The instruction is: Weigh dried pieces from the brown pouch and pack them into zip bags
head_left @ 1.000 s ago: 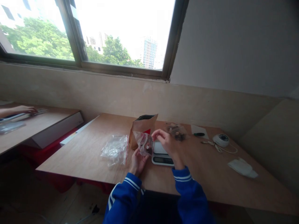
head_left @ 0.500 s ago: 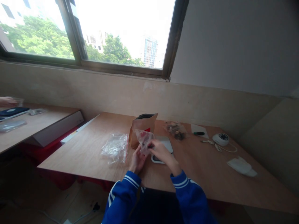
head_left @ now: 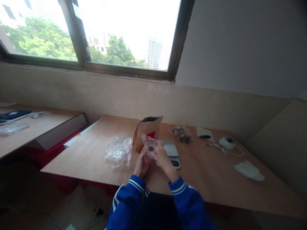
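Note:
Both of my hands hold a small clear zip bag (head_left: pixel 149 144) with dark pieces inside, just above the wooden table (head_left: pixel 211 172). My left hand (head_left: pixel 142 164) grips it from below and the left. My right hand (head_left: pixel 162 156) pinches its upper right part. A white kitchen scale (head_left: pixel 170 151) lies right behind my right hand. An open brown paper pouch (head_left: pixel 146 131) stands behind the bag.
A heap of empty clear zip bags (head_left: pixel 118 153) lies left of my hands. A filled clear bag (head_left: pixel 180 133), a pen on paper (head_left: pixel 204 134), a round white device with cable (head_left: pixel 227 143) and a white cloth (head_left: pixel 249 170) sit to the right. Another table (head_left: pixel 35 127) stands at left.
My right hand has come back from over the scale to the small bag and now pinches it. Another person's hand at the far-left table has left the view.

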Motion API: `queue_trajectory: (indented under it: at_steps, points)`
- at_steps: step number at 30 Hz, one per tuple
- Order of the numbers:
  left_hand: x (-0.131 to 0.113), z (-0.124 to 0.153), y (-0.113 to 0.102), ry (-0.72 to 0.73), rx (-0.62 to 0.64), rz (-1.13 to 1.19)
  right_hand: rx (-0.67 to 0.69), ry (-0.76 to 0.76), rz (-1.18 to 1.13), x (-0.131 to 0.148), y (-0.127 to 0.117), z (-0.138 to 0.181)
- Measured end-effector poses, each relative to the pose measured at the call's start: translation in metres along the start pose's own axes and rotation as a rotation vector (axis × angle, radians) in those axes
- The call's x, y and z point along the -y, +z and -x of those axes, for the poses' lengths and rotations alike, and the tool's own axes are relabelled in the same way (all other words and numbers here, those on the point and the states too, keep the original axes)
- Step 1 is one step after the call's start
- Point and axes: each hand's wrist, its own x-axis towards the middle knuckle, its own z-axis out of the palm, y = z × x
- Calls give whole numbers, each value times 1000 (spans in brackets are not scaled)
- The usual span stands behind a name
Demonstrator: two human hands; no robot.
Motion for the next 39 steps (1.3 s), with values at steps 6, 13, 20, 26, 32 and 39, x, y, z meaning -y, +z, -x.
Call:
queue_trajectory:
  at_steps: [6, 13, 20, 26, 32, 39]
  points:
    - [-2, 1, 0, -5, -16, 22, 24, 24, -21, 13, -7, 7]
    - [0, 2, 1, -14, 26, -17, 248, 91, -425, 35, -65, 18]
    - [5, 0, 0, -48, 23, -30, -107, -154, -503, 48, -104, -54]
    - [3, 0, -1, -39, -31, 4, -166, -201, -121, 29, -75, -118]
    - [4, -2, -3, -53, -62, -1, -220, -177, 245, 27, -61, -110]
    - [2, 0, 0, -27, -11, -1, -271, -171, 88, 28, -72, -74]
